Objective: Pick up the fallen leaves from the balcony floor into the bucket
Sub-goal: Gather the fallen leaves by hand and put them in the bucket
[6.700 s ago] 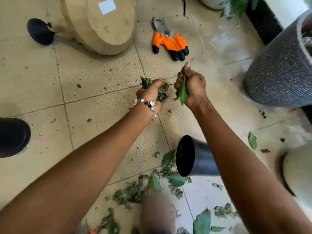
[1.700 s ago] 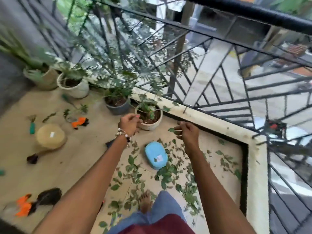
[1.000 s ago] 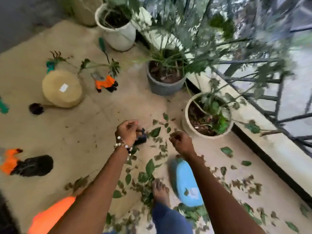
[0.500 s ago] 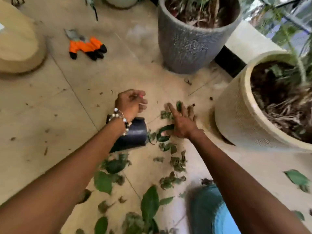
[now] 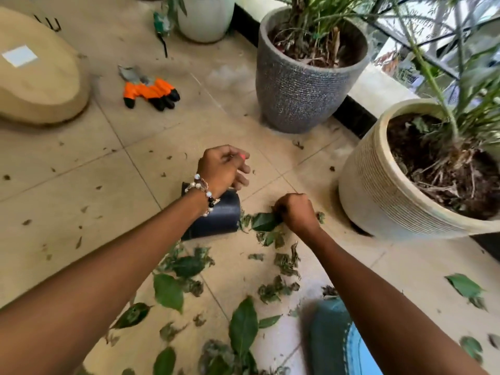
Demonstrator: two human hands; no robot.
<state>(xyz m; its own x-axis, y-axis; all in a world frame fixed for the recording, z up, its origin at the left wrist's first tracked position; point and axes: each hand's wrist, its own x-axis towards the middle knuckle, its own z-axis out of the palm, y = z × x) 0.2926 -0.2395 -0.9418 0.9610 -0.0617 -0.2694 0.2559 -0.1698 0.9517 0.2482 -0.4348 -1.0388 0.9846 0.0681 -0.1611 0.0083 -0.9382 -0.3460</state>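
Nearest you, loose leaves [image 5: 243, 328] litter the tiled floor [image 5: 67, 171]; your right hand [image 5: 296, 212] is fisted around a leaf bunch [image 5: 265, 221] beside the bucket [image 5: 216, 219] lying on its side; beyond, your left hand [image 5: 223, 167] hovers, curled, seemingly empty.

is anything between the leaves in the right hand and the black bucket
Nothing visible blocks the way. The right hand grips leaves on the floor just right of the bucket, which lies on its side. Only a few more leaves sit in the short gap. The left hand hovers above the bucket, fingers curled, not between them.
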